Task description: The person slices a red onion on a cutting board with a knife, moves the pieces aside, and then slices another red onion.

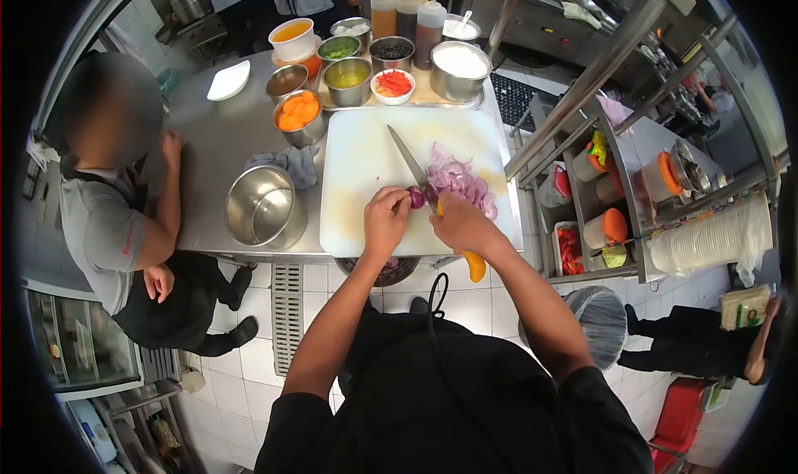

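On the white cutting board point(357, 154), my right hand point(467, 223) grips the yellow handle of a kitchen knife point(405, 151), whose blade points away and to the left. My left hand point(386, 223) is closed around a piece of red onion point(416, 197) beside the blade; the fingers hide part of it. Sliced red onion point(457, 175) lies in a loose heap right of the knife. Just left of the board stands a steel pot point(264, 208), with a grey cloth point(293, 166) behind it.
A tray point(416, 100) at the back holds bowls and squeeze bottles point(407, 12). A bowl of orange pieces point(300, 112) and a white plate point(229, 81) stand left. A co-worker point(116, 199) is at the left edge. Metal posts point(573, 83) and shelving rise right; a bin point(597, 324) stands below.
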Available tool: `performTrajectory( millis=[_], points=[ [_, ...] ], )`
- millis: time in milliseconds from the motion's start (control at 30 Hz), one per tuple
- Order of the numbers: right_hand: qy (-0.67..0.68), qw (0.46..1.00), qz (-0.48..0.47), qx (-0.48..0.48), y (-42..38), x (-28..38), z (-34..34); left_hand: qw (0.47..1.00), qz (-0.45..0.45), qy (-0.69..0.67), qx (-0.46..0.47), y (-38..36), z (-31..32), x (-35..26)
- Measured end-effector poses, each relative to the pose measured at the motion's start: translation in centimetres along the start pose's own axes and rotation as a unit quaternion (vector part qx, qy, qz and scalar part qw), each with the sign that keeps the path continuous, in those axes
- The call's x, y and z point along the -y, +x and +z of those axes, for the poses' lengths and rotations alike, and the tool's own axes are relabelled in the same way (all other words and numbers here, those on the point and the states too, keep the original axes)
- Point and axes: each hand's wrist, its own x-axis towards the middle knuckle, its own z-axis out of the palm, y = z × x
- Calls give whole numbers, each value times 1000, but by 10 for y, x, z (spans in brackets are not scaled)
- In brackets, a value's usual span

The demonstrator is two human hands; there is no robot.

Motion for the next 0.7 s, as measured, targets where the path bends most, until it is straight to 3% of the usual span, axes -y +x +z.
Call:
performTrajectory(
  millis=[67,167,267,367,400,500,700],
  points=[
    [-34,999,-9,-11,-3,1,4,1000,0,-13,1,2,1,1],
    [-165,955,-177,-172,33,-53,53,1000,9,-12,-11,2,2,1],
    [-164,964,-157,-137,29,-44,42,1000,24,-8,-13,1,3,5],
    [-47,999,-1,-10,4,0,5,1000,9,-19,-9,2,2,2],
    [-66,997,-23,-16,4,-4,7,1000,6,-19,-6,0,2,2],
    [-148,968,-137,-152,27,-36,47,1000,3,-19,-5,1,2,1],
    [-60,998,-27,-12,7,-2,5,1000,-3,-12,-3,1,2,0]
  ],
)
